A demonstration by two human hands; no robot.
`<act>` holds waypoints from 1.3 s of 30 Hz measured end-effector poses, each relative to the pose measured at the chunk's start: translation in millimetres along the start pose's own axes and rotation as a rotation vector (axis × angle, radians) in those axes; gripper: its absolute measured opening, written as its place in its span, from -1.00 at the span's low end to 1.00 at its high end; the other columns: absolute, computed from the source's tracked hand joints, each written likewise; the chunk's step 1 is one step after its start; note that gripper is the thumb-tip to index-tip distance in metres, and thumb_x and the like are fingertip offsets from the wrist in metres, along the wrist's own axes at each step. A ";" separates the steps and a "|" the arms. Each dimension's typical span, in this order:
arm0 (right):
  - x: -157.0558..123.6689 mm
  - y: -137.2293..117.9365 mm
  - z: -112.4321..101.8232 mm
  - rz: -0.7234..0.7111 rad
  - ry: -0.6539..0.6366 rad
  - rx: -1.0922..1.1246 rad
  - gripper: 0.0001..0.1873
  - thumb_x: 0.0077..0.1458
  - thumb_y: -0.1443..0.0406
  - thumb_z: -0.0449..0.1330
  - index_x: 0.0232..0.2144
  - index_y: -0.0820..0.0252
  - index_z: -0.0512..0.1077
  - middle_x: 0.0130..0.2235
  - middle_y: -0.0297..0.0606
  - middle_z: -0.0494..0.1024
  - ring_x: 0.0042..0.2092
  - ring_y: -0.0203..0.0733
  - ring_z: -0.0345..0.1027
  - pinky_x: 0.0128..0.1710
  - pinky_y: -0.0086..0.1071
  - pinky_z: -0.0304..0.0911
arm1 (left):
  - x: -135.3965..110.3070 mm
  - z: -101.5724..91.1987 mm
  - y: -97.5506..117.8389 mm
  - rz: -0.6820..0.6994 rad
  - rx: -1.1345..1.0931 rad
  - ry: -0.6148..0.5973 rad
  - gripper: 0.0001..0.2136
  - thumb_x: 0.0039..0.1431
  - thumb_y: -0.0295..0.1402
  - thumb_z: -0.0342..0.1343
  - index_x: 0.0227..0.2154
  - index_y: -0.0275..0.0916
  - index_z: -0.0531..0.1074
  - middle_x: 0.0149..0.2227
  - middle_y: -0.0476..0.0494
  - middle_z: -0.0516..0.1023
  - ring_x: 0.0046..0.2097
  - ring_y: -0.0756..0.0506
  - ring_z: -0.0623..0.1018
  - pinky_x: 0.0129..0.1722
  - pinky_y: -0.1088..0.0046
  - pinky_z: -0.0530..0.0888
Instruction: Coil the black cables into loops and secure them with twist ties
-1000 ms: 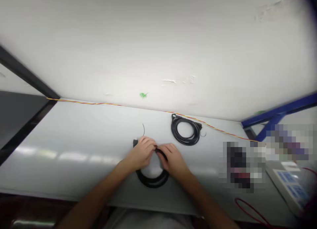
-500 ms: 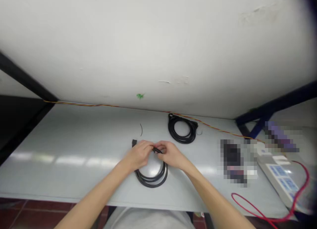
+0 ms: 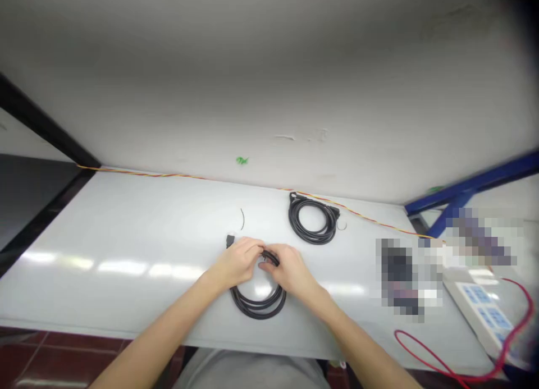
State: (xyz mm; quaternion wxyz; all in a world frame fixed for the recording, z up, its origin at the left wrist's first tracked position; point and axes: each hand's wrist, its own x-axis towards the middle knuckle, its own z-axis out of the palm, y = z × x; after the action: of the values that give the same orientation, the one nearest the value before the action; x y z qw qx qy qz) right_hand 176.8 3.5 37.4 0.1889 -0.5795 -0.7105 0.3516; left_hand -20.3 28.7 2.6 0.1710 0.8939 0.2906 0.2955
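Note:
A coiled black cable [image 3: 259,310] lies on the pale tabletop in front of me, with its dark plug end [image 3: 230,241] sticking out beyond my left hand. My left hand [image 3: 239,261] is closed on the coil's upper left part, fingertips pinching near the top of the loop. Beside it my right hand [image 3: 288,268] grips the upper right part, its thumb and fingers around the cable strands. The fingertips of both hands nearly meet there. A short thin dark strip [image 3: 242,219] lies just beyond my left hand.
Another coiled black cable [image 3: 312,243] lies farther back, with a thin curved tie [image 3: 342,226] beside it. A red-yellow twisted wire [image 3: 168,175] runs along the wall. At right are a white power strip [image 3: 484,310], a red cord [image 3: 425,355] and blurred-out items.
My right hand has turned slightly and its fingers have shifted on the cable. The left hand keeps its hold. The view has moved a little and looks brighter on the table.

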 end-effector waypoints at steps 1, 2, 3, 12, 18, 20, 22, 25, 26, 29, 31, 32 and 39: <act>-1.0 2.2 1.6 -0.043 0.028 -0.025 -0.84 0.19 0.32 0.28 -0.16 0.14 0.61 -0.23 -0.19 0.66 -0.18 -0.06 0.48 -0.11 -0.26 0.30 | -0.2 0.5 -0.6 -0.006 -0.010 0.007 -0.76 0.34 -0.61 -0.04 -0.05 -0.30 0.45 -0.05 -0.27 0.60 0.02 -0.17 0.59 0.08 0.19 0.59; -2.2 5.4 3.6 -0.095 0.054 -0.043 -0.84 0.24 0.30 0.26 -0.15 0.12 0.61 -0.24 -0.20 0.65 -0.19 -0.07 0.48 -0.11 -0.26 0.32 | -0.5 1.0 -1.1 -0.010 -0.020 0.012 -0.77 0.35 -0.60 -0.03 -0.04 -0.30 0.44 -0.05 -0.27 0.60 0.02 -0.17 0.58 0.09 0.19 0.59; -3.6 9.2 6.0 -0.148 0.089 -0.053 -0.84 0.28 0.27 0.24 -0.14 0.10 0.61 -0.26 -0.22 0.63 -0.20 -0.09 0.48 -0.13 -0.27 0.33 | -0.7 1.4 -1.5 -0.013 -0.029 0.012 -0.77 0.36 -0.59 -0.03 -0.04 -0.29 0.44 -0.05 -0.26 0.60 0.03 -0.17 0.58 0.09 0.19 0.59; -18.8 29.7 28.2 -0.368 0.539 -0.209 -0.84 0.34 0.28 0.23 -0.32 0.10 0.57 -0.18 -0.18 0.55 -0.25 -0.19 0.44 -0.28 -0.34 0.36 | 0.9 -1.5 -0.5 -0.038 -0.055 -0.050 -0.79 0.35 -0.59 0.00 -0.09 -0.26 0.47 -0.07 -0.22 0.61 0.01 -0.17 0.60 0.04 0.18 0.61; -16.7 29.8 26.2 -0.436 0.535 -0.277 -0.85 0.34 0.33 0.21 -0.30 0.12 0.56 -0.15 -0.16 0.55 -0.18 -0.15 0.42 -0.22 -0.32 0.38 | 0.4 -0.6 -1.4 -0.042 -0.060 -0.052 -0.80 0.39 -0.57 -0.01 -0.07 -0.26 0.46 -0.05 -0.23 0.60 0.03 -0.16 0.58 0.08 0.20 0.58; -16.2 29.9 26.0 -0.450 0.521 -0.284 -0.85 0.35 0.34 0.20 -0.28 0.12 0.57 -0.13 -0.16 0.55 -0.18 -0.16 0.42 -0.21 -0.32 0.39 | -0.2 0.0 -1.7 -0.044 -0.056 -0.053 -0.79 0.38 -0.58 -0.01 -0.05 -0.26 0.46 -0.03 -0.23 0.60 0.05 -0.16 0.58 0.10 0.19 0.57; -16.3 29.8 26.5 -0.452 0.537 -0.299 -0.86 0.35 0.34 0.20 -0.25 0.12 0.57 -0.11 -0.15 0.54 -0.19 -0.18 0.42 -0.22 -0.33 0.39 | -0.5 0.3 -1.8 -0.050 -0.051 -0.047 -0.78 0.38 -0.58 -0.01 -0.04 -0.27 0.46 -0.03 -0.24 0.60 0.05 -0.17 0.58 0.11 0.18 0.57; -17.1 29.1 27.7 -0.461 0.575 -0.326 -0.84 0.35 0.36 0.18 -0.25 0.11 0.57 -0.10 -0.16 0.54 -0.22 -0.21 0.42 -0.25 -0.36 0.39 | -0.4 0.5 -1.9 -0.062 -0.058 -0.038 -0.78 0.38 -0.58 0.01 -0.04 -0.28 0.47 -0.02 -0.26 0.61 0.04 -0.17 0.59 0.11 0.18 0.58; -17.3 28.8 28.0 -0.461 0.579 -0.335 -0.83 0.35 0.38 0.17 -0.25 0.10 0.57 -0.10 -0.16 0.54 -0.21 -0.21 0.42 -0.24 -0.36 0.39 | -0.2 0.4 -1.9 -0.065 -0.062 -0.037 -0.78 0.37 -0.58 0.01 -0.04 -0.27 0.48 -0.02 -0.26 0.61 0.04 -0.17 0.59 0.10 0.18 0.58; -16.6 27.8 28.4 -0.445 0.554 -0.340 -0.84 0.36 0.38 0.17 -0.25 0.13 0.56 -0.10 -0.15 0.53 -0.18 -0.18 0.41 -0.21 -0.34 0.39 | 0.6 0.0 -1.8 -0.076 -0.069 -0.039 -0.79 0.37 -0.57 0.02 -0.04 -0.26 0.48 -0.02 -0.25 0.61 0.04 -0.16 0.60 0.08 0.19 0.59; -15.3 27.2 28.0 -0.442 0.537 -0.342 -0.85 0.37 0.34 0.17 -0.26 0.16 0.54 -0.13 -0.12 0.53 -0.15 -0.15 0.40 -0.19 -0.32 0.39 | 1.6 -0.5 -1.7 -0.082 -0.066 -0.046 -0.79 0.38 -0.56 0.01 -0.04 -0.25 0.48 -0.02 -0.25 0.61 0.04 -0.17 0.59 0.08 0.18 0.59; -14.6 26.9 27.5 -0.446 0.531 -0.343 -0.84 0.37 0.33 0.17 -0.28 0.18 0.53 -0.14 -0.12 0.52 -0.15 -0.14 0.40 -0.20 -0.31 0.39 | 2.1 -0.7 -1.6 -0.081 -0.064 -0.050 -0.78 0.39 -0.56 0.00 -0.05 -0.25 0.49 -0.02 -0.25 0.61 0.03 -0.17 0.59 0.08 0.17 0.59; -16.7 23.1 20.8 -0.417 0.449 -0.373 -0.86 0.37 0.30 0.18 -0.26 0.18 0.52 -0.06 -0.06 0.54 -0.11 -0.09 0.41 -0.18 -0.26 0.39 | 3.7 -0.4 -1.7 -0.065 -0.067 -0.046 -0.78 0.40 -0.54 -0.02 -0.04 -0.25 0.48 -0.03 -0.26 0.60 0.02 -0.17 0.60 0.07 0.16 0.59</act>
State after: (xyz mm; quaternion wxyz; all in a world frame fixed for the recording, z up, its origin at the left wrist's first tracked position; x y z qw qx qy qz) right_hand 183.1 -16.4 9.0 0.2989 -0.5094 -0.8062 0.0336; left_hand -18.8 32.4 3.7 0.2168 0.8843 0.3054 0.2788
